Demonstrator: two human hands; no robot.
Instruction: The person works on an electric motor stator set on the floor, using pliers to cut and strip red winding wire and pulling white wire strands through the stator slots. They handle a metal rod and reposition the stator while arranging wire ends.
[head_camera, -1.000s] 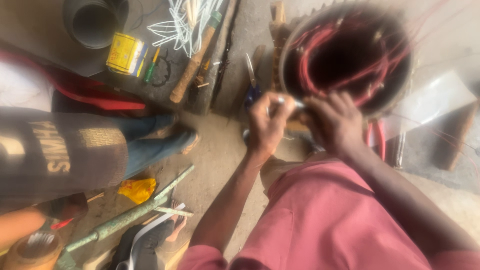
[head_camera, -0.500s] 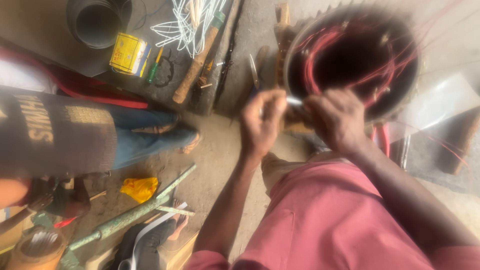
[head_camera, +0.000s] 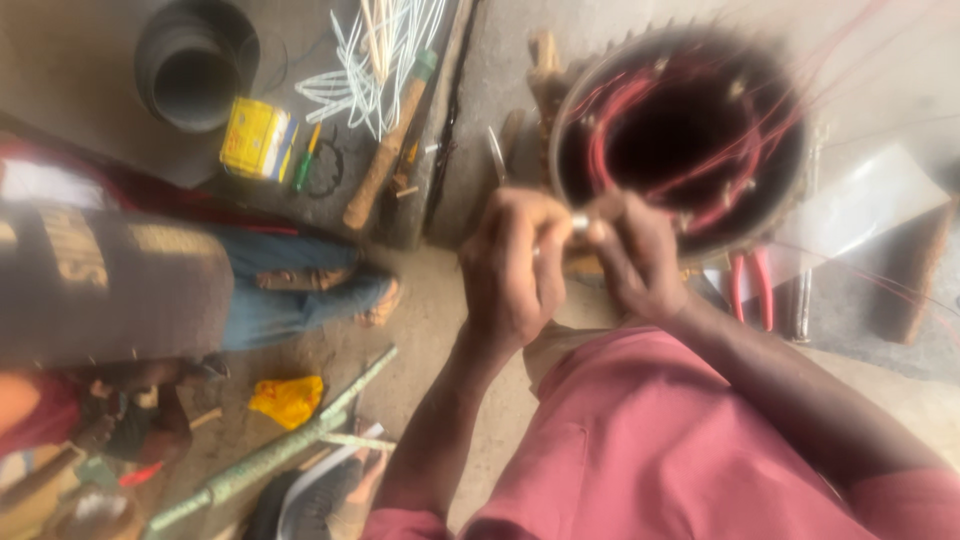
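A round motor stator (head_camera: 790, 215) wound with red wires (head_camera: 640, 120) stands on the floor in front of me. Both my hands meet at its near rim. My left hand (head_camera: 515, 275) and my right hand (head_camera: 635, 260) pinch a small pale tube (head_camera: 579, 222) between their fingertips. The picture is blurred, so I cannot tell whether a wire runs through the tube. My pink-clad lap (head_camera: 660, 450) fills the lower right.
Another person in a dark shirt (head_camera: 110, 285) and jeans (head_camera: 290, 290) sits at the left. On the floor lie a grey pipe section (head_camera: 195, 65), a yellow box (head_camera: 255, 138), white strips (head_camera: 375, 50), a wooden-handled hammer (head_camera: 385, 160), red-handled pliers (head_camera: 750, 285), a green rod (head_camera: 275, 450) and a yellow bag (head_camera: 288, 400).
My hands have drawn closer together at the stator's rim, with the pale tube now between the fingertips. The person at the left has shifted slightly in view.
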